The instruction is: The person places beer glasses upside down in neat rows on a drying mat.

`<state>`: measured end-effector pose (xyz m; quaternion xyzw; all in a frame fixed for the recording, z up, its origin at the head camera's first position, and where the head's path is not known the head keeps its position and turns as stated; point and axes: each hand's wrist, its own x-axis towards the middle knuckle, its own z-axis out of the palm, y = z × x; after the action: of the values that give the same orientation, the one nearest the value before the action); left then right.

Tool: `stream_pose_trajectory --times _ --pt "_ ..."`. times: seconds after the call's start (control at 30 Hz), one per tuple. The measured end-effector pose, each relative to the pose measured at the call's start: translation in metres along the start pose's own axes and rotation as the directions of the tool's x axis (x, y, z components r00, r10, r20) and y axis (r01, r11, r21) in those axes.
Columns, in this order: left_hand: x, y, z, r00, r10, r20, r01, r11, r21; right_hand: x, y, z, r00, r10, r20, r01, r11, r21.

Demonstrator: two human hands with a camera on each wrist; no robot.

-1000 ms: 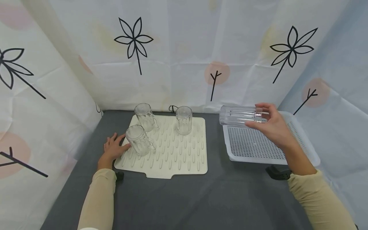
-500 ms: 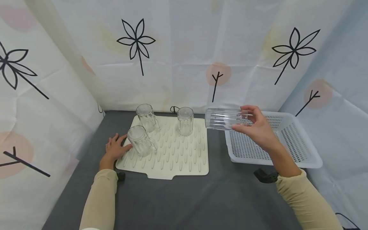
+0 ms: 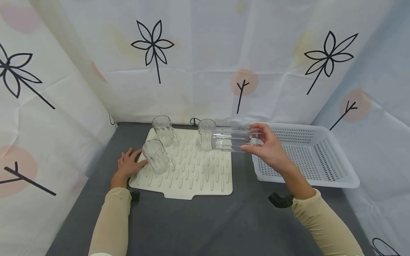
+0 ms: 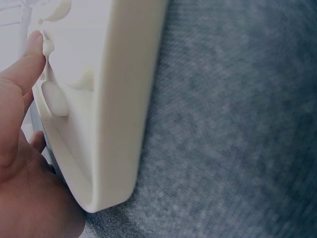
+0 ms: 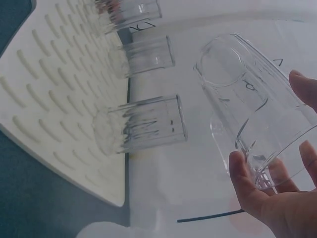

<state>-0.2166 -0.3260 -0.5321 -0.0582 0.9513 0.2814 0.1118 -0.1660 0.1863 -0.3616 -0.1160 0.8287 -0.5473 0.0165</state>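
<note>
My right hand (image 3: 266, 145) grips one end of a clear glass mug (image 5: 247, 99), which lies sideways over the right edge of a cream ridged draining mat (image 3: 189, 177). In the right wrist view the fingers and thumb curl around its rim end, and a faint handle shows on its side. Three clear mugs stand upside down on the mat: a back left mug (image 3: 162, 131), a front left mug (image 3: 157, 156) and a back right mug (image 3: 205, 137), which the held one overlaps in the head view. My left hand (image 3: 127, 164) rests at the mat's left edge, thumb on top.
A white perforated basket (image 3: 347, 167) stands on the dark grey table (image 3: 217, 224) at the right. Behind and along both sides hangs a white patterned curtain (image 3: 205, 53). A black strap piece (image 3: 280, 200) sticks out from the right wrist.
My right hand has carried the mug leftward from over the basket to the mat's right side. My left hand has stayed at the mat's edge, and the three standing mugs have not moved.
</note>
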Motion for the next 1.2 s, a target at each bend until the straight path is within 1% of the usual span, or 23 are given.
stream_pose_trajectory --times 0.1,0.27,0.43,0.67,0.8,1.07,1.2 --pt "0.001 -0.001 0.001 1.0 0.004 -0.003 -0.004 1.0 0.001 0.001 0.003 0.007 1.0 -0.012 0.016 0.012 1.0 0.028" --pt "0.0 -0.001 0.001 1.0 0.001 -0.002 -0.001 1.0 -0.001 0.004 0.007 0.02 0.999 -0.032 0.034 0.03 0.998 0.047" --pt "0.0 0.001 0.0 1.0 -0.011 0.002 0.011 1.0 -0.005 0.006 0.012 0.034 0.999 -0.016 0.045 0.012 0.996 0.089" --pt "-0.001 0.002 -0.001 1.0 -0.017 0.007 0.018 1.0 -0.011 0.009 0.023 0.058 0.998 -0.031 0.058 0.022 0.99 0.142" --pt "-0.003 0.005 -0.002 1.0 -0.026 0.011 0.026 1.0 -0.01 0.009 0.028 0.068 0.997 -0.025 0.071 0.013 0.987 0.159" --pt "-0.004 0.014 -0.007 1.0 -0.024 0.008 0.024 0.999 0.033 0.01 0.033 0.085 0.997 -0.013 0.077 -0.001 0.984 0.176" --pt "-0.007 0.016 -0.008 0.999 -0.041 0.005 0.04 0.997 0.068 0.011 0.037 0.096 0.996 0.0 0.094 -0.019 0.98 0.2"
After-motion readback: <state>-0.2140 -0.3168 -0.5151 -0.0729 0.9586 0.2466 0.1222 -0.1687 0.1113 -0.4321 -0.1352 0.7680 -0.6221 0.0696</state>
